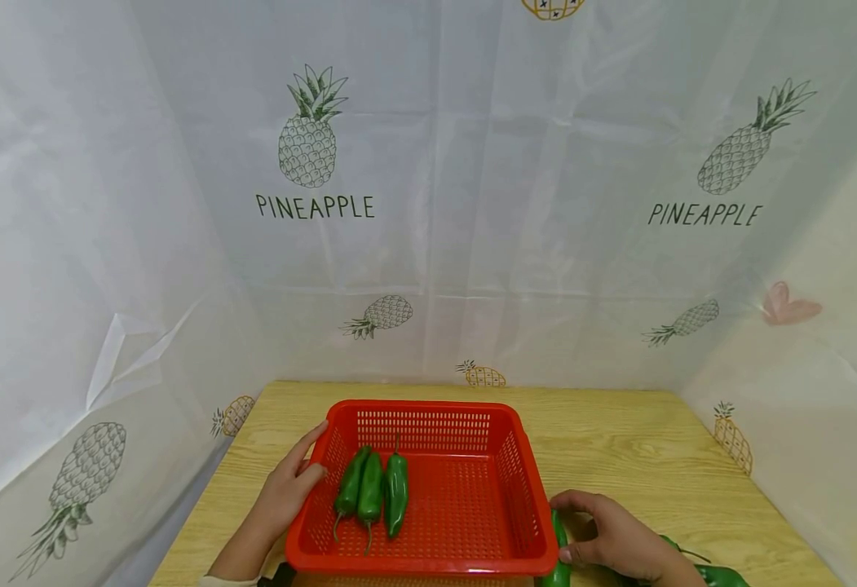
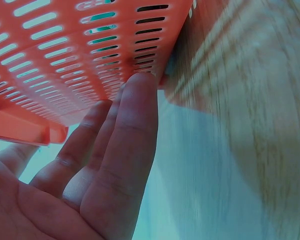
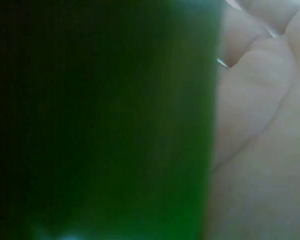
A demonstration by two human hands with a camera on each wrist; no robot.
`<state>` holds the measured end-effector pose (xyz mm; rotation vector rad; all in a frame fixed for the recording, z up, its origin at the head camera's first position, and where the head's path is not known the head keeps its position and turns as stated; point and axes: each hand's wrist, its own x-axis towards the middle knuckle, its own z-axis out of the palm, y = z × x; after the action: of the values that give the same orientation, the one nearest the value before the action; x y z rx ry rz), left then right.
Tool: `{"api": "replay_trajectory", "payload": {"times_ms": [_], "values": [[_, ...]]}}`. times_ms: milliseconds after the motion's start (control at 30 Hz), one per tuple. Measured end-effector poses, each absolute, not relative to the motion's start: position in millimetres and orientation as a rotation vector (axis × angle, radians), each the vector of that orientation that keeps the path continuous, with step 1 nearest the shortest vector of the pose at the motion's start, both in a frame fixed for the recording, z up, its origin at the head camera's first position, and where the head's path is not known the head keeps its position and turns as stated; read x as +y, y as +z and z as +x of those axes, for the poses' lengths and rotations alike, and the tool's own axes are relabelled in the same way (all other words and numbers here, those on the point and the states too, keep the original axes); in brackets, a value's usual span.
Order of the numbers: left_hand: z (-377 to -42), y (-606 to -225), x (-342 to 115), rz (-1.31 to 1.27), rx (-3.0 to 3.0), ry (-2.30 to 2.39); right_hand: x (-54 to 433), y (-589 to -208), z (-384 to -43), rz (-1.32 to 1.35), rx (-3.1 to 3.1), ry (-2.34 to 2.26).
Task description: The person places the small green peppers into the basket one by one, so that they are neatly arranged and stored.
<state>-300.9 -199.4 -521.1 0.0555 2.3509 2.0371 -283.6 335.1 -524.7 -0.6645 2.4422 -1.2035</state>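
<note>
A red plastic basket with slotted walls stands on the table, three long green peppers lying in its left half. My left hand holds the basket's left side, thumb at the rim. In the left wrist view its fingers lie against the outer wall, close above the table. At the basket's right side my right hand grips another green pepper between thumb and fingers. That pepper, blurred and very near, fills much of the right wrist view.
More green peppers lie at the front right, partly hidden behind the right wrist. The wood-grain table is bordered at the back and sides by white sheeting printed with pineapples. A black object shows under the left wrist.
</note>
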Motion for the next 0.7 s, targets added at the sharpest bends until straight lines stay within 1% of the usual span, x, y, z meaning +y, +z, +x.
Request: {"api": "replay_trajectory", "payload": {"times_ms": [167,700], "values": [[-301.3,-521.2,-199.5,0.057,2.331,2.055,335.8,-526.7,-282.3,-0.721,2.448,-1.204],[-298.9,-520.0,-199.5,0.043,2.344,2.038,331.6,-523.1,-279.4,-0.685,2.43,-1.248]]}}
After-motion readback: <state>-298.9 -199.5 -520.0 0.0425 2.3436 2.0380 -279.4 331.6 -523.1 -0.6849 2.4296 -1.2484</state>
